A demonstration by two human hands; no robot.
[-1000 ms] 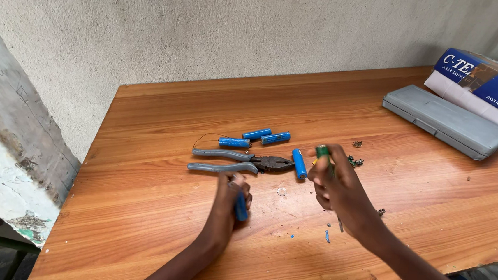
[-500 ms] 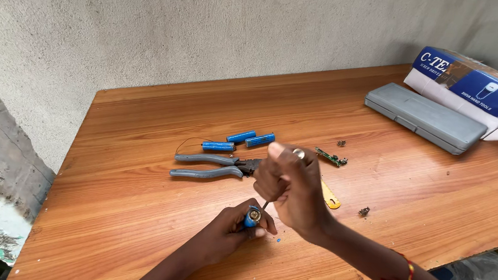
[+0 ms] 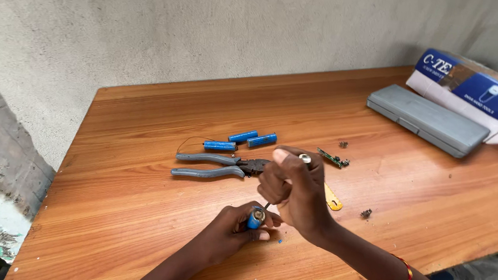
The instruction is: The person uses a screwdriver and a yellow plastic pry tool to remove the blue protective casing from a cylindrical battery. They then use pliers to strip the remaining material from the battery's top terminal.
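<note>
We are now pressing a small screwdriver (image 3: 293,181), gripped in our closed right hand (image 3: 295,190), into the end of the blue battery cell (image 3: 255,217). Our left hand (image 3: 237,230), no longer resting by the pliers (image 3: 218,166), is pinching that cell upright on the table (image 3: 139,208).

Left hand (image 3: 237,230) grips blue cell (image 3: 255,217); right hand (image 3: 293,187) presses screwdriver (image 3: 304,159) tip onto it

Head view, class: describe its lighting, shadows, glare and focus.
Head view: soft, even daylight; faint shadows under the left hand, right hand and pliers; mild sheen on the table, no harsh glare; blue cell sharp, edges slightly softer.
</note>
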